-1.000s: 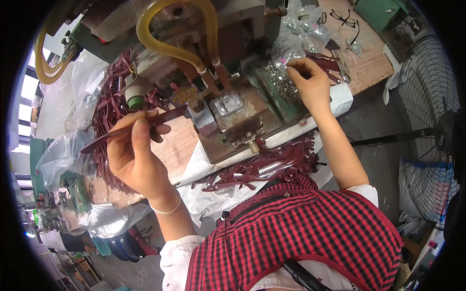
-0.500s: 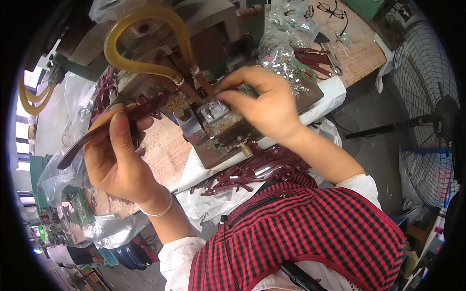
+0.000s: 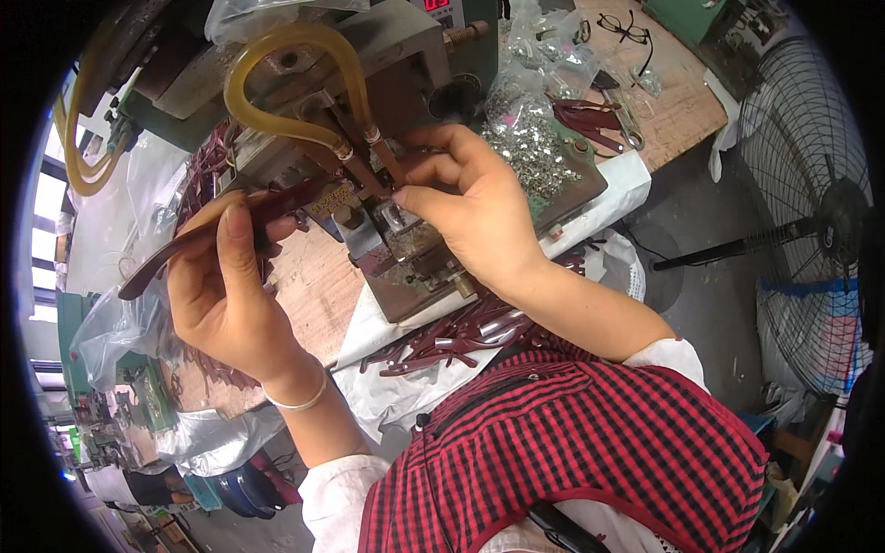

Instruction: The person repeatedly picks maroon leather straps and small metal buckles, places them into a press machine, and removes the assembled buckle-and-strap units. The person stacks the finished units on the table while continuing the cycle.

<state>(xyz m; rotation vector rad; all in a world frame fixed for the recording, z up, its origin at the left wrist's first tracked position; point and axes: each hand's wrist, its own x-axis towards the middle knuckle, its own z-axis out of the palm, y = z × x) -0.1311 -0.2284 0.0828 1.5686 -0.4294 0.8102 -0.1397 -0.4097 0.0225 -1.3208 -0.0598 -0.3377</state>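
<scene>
My left hand (image 3: 226,290) grips a long dark red eyeglass temple arm (image 3: 221,229), its tip pointing toward the jig of a small bench machine (image 3: 406,249). My right hand (image 3: 470,207) hovers over the same jig, thumb and forefinger pinched at a tiny part too small to make out, right beside the machine's copper-coloured electrodes (image 3: 369,166). A yellowish hose loop (image 3: 286,83) arches above them.
A pile of small metal hinges (image 3: 525,138) in clear plastic lies right of the machine. More dark red temple arms (image 3: 461,336) sit on white plastic at the bench's near edge, others at the far left (image 3: 207,166). A standing fan (image 3: 811,212) is at the right.
My right hand left the hinge pile at the right and came to the machine's jig, fingers pinched. My left hand brought the temple arm closer to the jig.
</scene>
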